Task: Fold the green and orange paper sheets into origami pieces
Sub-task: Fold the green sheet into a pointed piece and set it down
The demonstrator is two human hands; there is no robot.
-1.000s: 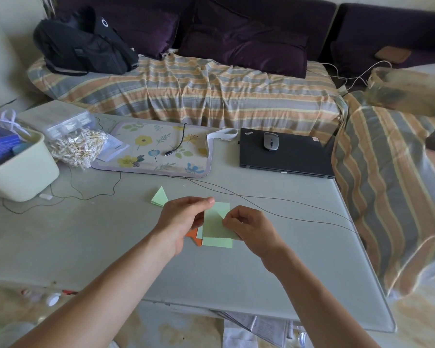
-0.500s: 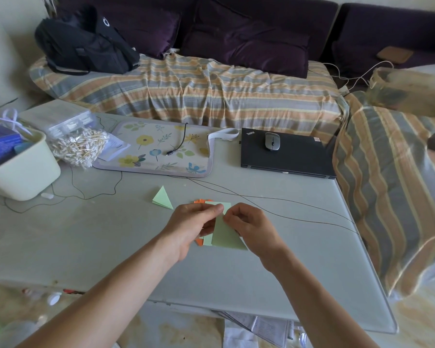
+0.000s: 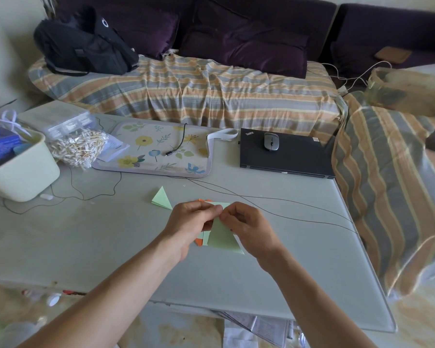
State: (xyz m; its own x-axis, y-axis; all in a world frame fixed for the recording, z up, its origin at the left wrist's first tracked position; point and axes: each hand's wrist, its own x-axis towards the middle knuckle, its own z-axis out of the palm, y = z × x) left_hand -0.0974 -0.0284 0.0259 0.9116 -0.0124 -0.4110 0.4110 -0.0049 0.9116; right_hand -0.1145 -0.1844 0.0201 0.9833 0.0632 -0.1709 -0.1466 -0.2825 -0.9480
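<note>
Both pinching the top corner of the green sheet (image 3: pixel 221 237) lifted over the paper stack (image 3: pixel 203 240) mid-table (image 3: pixel 111 242), left hand (image 3: pixel 191 222) and right hand (image 3: pixel 246 222): align edges squarely before creasing.

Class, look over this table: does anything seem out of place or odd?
A mouse sits on the closed laptop rather than on the floral mat, and thin wires trail across the table beside the folding.

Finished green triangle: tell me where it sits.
In the head view the folded green triangle lies on the table, just left of the left hand, near the floral mat.
</note>
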